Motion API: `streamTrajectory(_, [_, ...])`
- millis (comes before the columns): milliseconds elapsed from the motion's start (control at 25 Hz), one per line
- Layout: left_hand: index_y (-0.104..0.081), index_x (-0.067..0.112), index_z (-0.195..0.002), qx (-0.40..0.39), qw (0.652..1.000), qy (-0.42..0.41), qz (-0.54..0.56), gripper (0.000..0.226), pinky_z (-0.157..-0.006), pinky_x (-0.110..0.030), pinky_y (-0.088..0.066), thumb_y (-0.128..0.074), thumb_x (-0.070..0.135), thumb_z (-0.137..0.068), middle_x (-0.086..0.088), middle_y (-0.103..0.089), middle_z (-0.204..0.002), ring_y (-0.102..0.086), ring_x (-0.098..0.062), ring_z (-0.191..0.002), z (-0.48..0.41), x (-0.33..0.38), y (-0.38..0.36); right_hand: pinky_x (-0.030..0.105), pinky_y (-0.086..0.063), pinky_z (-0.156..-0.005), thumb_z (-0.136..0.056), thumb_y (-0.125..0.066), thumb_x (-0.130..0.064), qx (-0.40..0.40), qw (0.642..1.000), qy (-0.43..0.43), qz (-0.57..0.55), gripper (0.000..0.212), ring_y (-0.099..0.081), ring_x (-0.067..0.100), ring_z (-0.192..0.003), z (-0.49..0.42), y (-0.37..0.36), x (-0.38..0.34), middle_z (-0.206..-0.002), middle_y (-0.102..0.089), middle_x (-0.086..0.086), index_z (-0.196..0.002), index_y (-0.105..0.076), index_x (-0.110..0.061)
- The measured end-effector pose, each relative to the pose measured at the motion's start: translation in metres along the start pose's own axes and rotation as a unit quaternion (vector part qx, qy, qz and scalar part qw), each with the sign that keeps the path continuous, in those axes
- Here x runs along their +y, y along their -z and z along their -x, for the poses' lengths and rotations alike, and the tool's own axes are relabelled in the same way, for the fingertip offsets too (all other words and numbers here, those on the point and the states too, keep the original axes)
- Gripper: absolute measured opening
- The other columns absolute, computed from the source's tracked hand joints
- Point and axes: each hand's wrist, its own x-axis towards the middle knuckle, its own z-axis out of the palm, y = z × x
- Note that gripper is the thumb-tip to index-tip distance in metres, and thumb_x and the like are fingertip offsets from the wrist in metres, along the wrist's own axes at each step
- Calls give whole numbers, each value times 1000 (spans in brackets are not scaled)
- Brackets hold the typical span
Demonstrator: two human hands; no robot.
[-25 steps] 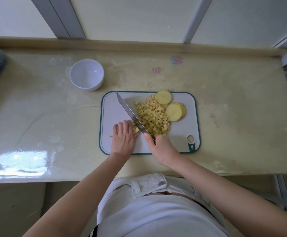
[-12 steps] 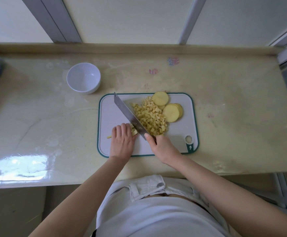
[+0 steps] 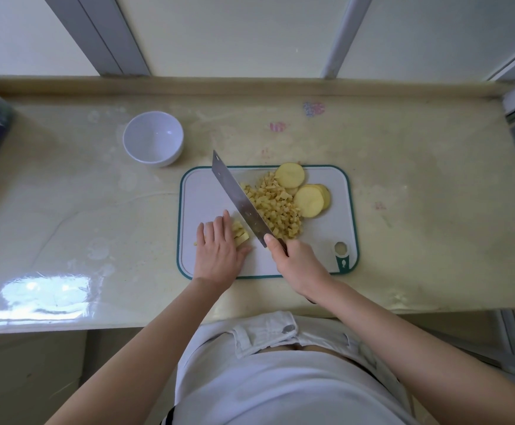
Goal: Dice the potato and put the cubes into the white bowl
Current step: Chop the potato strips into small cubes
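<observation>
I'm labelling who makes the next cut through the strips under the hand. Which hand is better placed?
Right. The right hand grips the knife, its blade angled just beside the strips. The left hand presses flat on them, steadying.

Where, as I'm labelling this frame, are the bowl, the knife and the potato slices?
bowl (image 3: 153,138), head view, bare inside.
knife (image 3: 241,197), head view, middle of the blade.
potato slices (image 3: 309,200), head view, face of the nearest slice.

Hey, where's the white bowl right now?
In the head view the bowl stands on the counter at upper left, just beyond the far left corner of the board, near the tip of the knife.
</observation>
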Motion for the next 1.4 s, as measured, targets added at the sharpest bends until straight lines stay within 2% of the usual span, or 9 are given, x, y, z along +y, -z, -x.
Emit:
streamTrajectory(120, [-40,-5,-127,0,1000,10,6,68,-96,-47,-34,-35,52,-89,-17,-51,-106,-49,-33,-91,1,-5,2,27,-28,-49,-100,-35,-46,-11,1000,-2,7,54,-34,15,-46,6,-1,-1,-53,-36,2,-58,-37,-12])
streamTrajectory(240, [-46,-2,-115,-17,1000,3,2,59,-88,-44,-35,-22,47,-92,-15,-51,-97,-46,-31,-84,4,-7,1,26,-28,-48,-100,-36,-44,-22,1000,4,21,50,-35,14,-46,12,-3,-4,-53,-37,1,-61,-38,-13])
streamTrajectory(640, [-48,-4,-112,-8,999,-13,-36,57,-82,-42,-39,-19,42,-95,-15,-48,-92,-47,-31,-80,5,-4,-5,30,-29,-50,-99,-34,-50,-21,996,-26,79,57,-39,17,-49,5,-12,-4,-53,-39,2,-54,-35,-15])
streamTrajectory(800, [-46,-4,-113,-1,999,-24,-43,55,-82,-42,-38,-20,41,-95,-16,-48,-92,-47,-32,-80,4,-5,-7,29,-34,-60,-99,-33,-51,-20,995,-33,91,58,-43,25,-57,-2,-18,-2,-54,-40,2,-54,-35,-15])
streamTrajectory(1000, [-44,-3,-114,0,998,-31,-49,54,-82,-42,-39,-20,41,-95,-16,-48,-92,-47,-31,-81,5,-5,-8,30,-35,-62,-99,-35,-51,-17,995,-35,88,57,-45,25,-62,-9,-20,1,-54,-39,3,-54,-35,-15])
streamTrajectory(1240, [-44,-2,-112,3,999,-27,-45,50,-82,-42,-39,-22,40,-94,-16,-49,-92,-48,-32,-81,3,-4,-7,34,-40,-60,-98,-35,-51,-13,995,-9,97,54,-47,26,-59,-12,-25,11,-57,-44,6,-57,-38,-16])
streamTrajectory(1400, [-46,-1,-107,10,998,-44,-43,47,-78,-41,-37,-25,38,-93,-15,-50,-90,-48,-31,-78,3,-5,-7,29,-28,-49,-99,-38,-46,-7,997,3,72,55,-39,14,-47,-11,-15,10,-50,-40,0,-54,-39,-14])
